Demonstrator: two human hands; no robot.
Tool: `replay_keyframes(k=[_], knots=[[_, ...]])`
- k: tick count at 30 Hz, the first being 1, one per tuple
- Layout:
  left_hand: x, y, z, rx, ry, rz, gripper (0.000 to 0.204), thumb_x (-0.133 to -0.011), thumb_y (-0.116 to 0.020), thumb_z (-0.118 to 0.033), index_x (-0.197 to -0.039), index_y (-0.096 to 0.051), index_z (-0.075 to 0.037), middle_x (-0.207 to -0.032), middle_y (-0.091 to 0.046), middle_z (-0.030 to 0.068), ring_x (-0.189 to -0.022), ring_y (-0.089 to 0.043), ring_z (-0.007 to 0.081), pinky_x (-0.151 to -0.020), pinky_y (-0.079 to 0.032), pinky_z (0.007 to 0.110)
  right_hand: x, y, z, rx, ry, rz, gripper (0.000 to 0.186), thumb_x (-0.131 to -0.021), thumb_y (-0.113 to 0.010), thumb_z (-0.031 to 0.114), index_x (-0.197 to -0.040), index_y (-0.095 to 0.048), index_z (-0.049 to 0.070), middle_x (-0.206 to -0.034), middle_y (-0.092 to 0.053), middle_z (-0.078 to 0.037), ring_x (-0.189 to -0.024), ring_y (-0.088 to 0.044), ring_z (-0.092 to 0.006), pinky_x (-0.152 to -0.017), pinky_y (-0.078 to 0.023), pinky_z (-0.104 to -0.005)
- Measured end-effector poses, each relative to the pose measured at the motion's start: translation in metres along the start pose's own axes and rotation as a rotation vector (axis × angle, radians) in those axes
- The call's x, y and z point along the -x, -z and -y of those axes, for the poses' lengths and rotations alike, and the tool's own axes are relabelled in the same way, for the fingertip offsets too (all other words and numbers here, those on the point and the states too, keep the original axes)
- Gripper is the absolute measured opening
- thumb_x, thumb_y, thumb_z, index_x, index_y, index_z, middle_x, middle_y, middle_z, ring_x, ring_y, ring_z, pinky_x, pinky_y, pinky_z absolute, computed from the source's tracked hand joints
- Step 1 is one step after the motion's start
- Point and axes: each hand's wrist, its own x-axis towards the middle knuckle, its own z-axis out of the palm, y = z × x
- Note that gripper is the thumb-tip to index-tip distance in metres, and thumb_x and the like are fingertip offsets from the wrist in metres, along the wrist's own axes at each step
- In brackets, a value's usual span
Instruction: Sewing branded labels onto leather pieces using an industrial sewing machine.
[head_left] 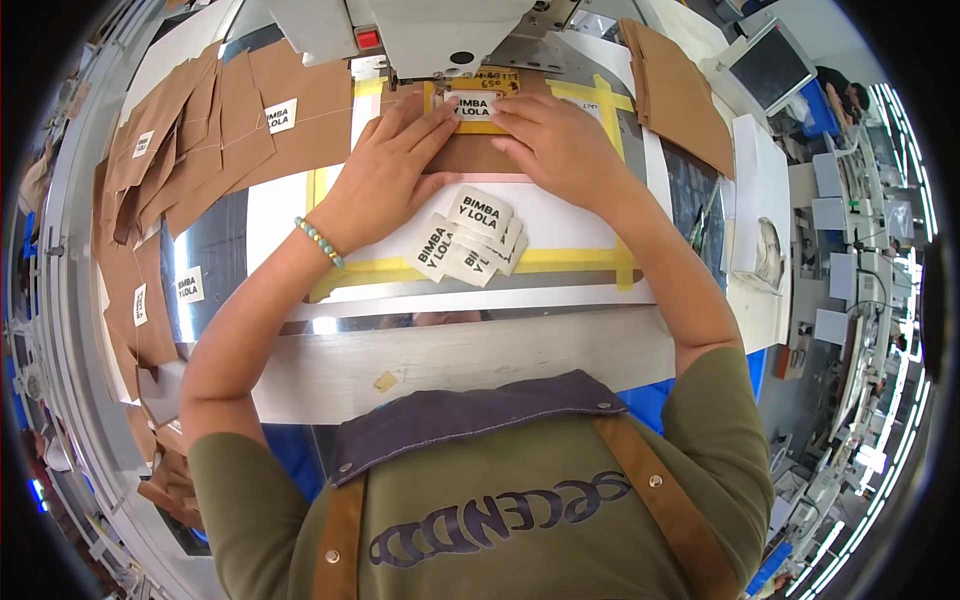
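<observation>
A white label (474,101) with black print lies inside a yellow-edged frame, on a brown fabric piece (482,157) below the sewing machine head (440,45). My left hand (395,165), with a beaded bracelet at its wrist, lies flat with its fingertips at the label's left edge. On the other side, my right hand (562,145) rests with outstretched fingers touching the label's right edge. Both palms face down. Between my forearms, several loose white labels (480,212) are piled on a white sheet (380,225) bordered with yellow tape.
Brown fabric pieces (235,135), some bearing labels, overlap at the left. More brown pieces (685,105) are stacked at the far right, near a small screen (770,63). Tweezers or snips (700,222) lie at the right. A pale table edge (480,352) runs before me.
</observation>
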Motion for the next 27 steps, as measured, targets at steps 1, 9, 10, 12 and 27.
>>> replay_keyframes(k=[1,9,10,12,27], knots=[[-0.002,0.000,0.000,0.002,-0.002,0.004,0.067,-0.102,-0.072,-0.034,-0.159,-0.053,-0.004,-0.169,-0.049,0.0090,-0.157,-0.039,0.0382,-0.127,-0.035,0.051,0.002,-0.005,-0.003,-0.009,0.024,-0.021,0.030,-0.100,-0.074,0.024,-0.119,-0.077,0.001,-0.134,-0.073,-0.011,-0.128,-0.065,-0.0280,-0.102,-0.057,-0.0410],[-0.006,-0.003,0.008,-0.028,-0.002,-0.011,0.056,-0.102,-0.072,-0.032,-0.149,-0.060,-0.005,-0.164,-0.054,0.0081,-0.157,-0.040,0.0361,-0.126,-0.037,0.050,-0.001,-0.014,-0.009,-0.004,0.029,-0.028,0.033,-0.102,-0.074,0.028,-0.121,-0.077,0.000,-0.137,-0.072,-0.013,-0.135,-0.062,-0.0309,-0.111,-0.053,-0.0446],[-0.006,-0.003,0.008,-0.017,-0.009,-0.020,0.056,-0.101,-0.073,-0.031,-0.149,-0.060,-0.005,-0.162,-0.055,0.0089,-0.156,-0.041,0.0361,-0.125,-0.038,0.050,-0.002,-0.015,-0.010,-0.031,0.047,-0.041,0.035,-0.102,-0.073,0.029,-0.123,-0.077,0.001,-0.138,-0.072,-0.013,-0.135,-0.062,-0.0313,-0.112,-0.052,-0.0446],[-0.005,-0.001,0.007,-0.007,-0.013,-0.028,0.055,-0.101,-0.074,-0.029,-0.149,-0.061,-0.005,-0.160,-0.056,0.0096,-0.156,-0.041,0.0360,-0.124,-0.039,0.050,-0.003,-0.017,-0.009,-0.060,0.067,-0.055,0.036,-0.103,-0.072,0.029,-0.125,-0.076,0.001,-0.139,-0.071,-0.013,-0.136,-0.061,-0.0318,-0.113,-0.051,-0.0447],[0.015,0.040,-0.014,0.099,-0.014,-0.015,0.046,-0.092,-0.080,-0.010,-0.136,-0.069,-0.004,-0.152,-0.063,0.0133,-0.146,-0.054,0.0373,-0.119,-0.046,0.049,-0.019,-0.026,-0.021,-0.150,0.133,0.007,0.034,-0.106,-0.068,0.037,-0.125,-0.080,0.012,-0.145,-0.071,-0.005,-0.137,-0.058,-0.0297,-0.115,-0.049,-0.0441]])
